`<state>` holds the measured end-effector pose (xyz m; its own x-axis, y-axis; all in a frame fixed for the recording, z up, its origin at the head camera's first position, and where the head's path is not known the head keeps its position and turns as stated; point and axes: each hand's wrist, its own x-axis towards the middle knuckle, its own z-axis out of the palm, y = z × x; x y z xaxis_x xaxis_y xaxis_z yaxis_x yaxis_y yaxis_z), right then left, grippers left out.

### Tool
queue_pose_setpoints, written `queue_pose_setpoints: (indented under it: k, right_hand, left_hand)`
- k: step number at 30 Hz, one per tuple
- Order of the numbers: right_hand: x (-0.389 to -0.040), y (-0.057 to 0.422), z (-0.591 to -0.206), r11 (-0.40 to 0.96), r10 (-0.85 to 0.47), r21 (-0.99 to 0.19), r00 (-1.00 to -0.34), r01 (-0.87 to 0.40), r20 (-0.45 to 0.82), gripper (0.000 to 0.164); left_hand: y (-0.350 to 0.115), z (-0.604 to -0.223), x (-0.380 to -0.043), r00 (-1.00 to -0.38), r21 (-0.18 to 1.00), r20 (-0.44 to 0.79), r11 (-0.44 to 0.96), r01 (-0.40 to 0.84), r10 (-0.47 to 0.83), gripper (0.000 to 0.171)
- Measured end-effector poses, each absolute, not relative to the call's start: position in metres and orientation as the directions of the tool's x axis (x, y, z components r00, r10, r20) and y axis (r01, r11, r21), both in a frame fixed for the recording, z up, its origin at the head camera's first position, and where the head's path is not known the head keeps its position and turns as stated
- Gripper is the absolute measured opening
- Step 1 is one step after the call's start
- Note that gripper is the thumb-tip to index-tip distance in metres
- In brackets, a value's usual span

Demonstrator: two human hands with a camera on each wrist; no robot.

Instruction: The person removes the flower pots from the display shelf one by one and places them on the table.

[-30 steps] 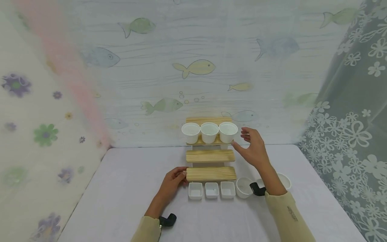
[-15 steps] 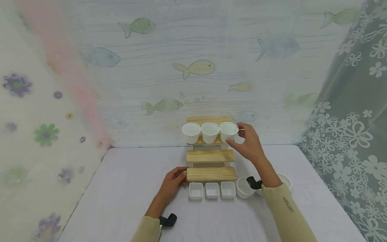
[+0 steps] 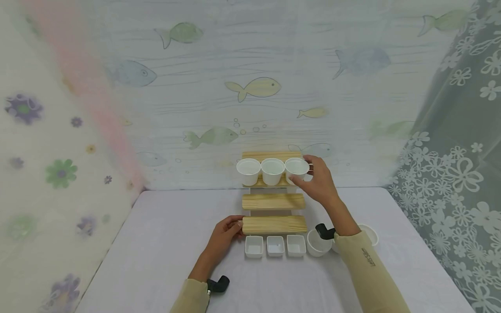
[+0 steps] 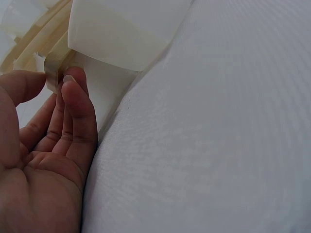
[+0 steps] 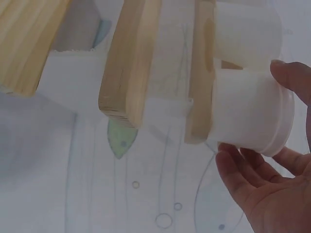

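A stepped rack with wooden slats stands on the table, three round white plastic cups in a row near its top. My right hand (image 3: 321, 180) holds the rightmost cup (image 3: 294, 166), thumb at the near side and fingers round its right side. In the right wrist view this cup (image 5: 245, 109) sits against the upper slat (image 5: 199, 107), beside another cup (image 5: 248, 36). My left hand (image 3: 222, 238) is at the left end of the lowest slat (image 3: 275, 224). The left wrist view shows the thumb and fingertips pinching that slat's end (image 4: 56, 68).
Three small square white dishes (image 3: 275, 246) line up in front of the rack. Right of them stands a round white cup (image 3: 318, 244), with more white cups (image 3: 369, 234) partly hidden behind the right forearm. A fish-patterned curtain (image 3: 250, 56) hangs behind the table.
My right hand has moved left from beside the rightmost cup and closed its thumb and fingers round it. The left hand stays at the lowest slat.
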<state>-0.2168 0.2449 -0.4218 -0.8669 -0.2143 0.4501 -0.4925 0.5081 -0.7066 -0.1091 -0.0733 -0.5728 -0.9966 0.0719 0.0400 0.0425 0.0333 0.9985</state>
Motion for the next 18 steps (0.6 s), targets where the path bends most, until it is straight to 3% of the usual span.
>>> queue_pose_setpoints:
  k: [18]
  right_hand:
    - [-0.196,0.256,-0.422,0.460,-0.232,-0.725,-0.857,-0.513,0.460,0.076]
  left_hand:
    - [-0.052,-0.574,-0.073,-0.999,0.998,0.045,0.031,0.045,0.018,0.031]
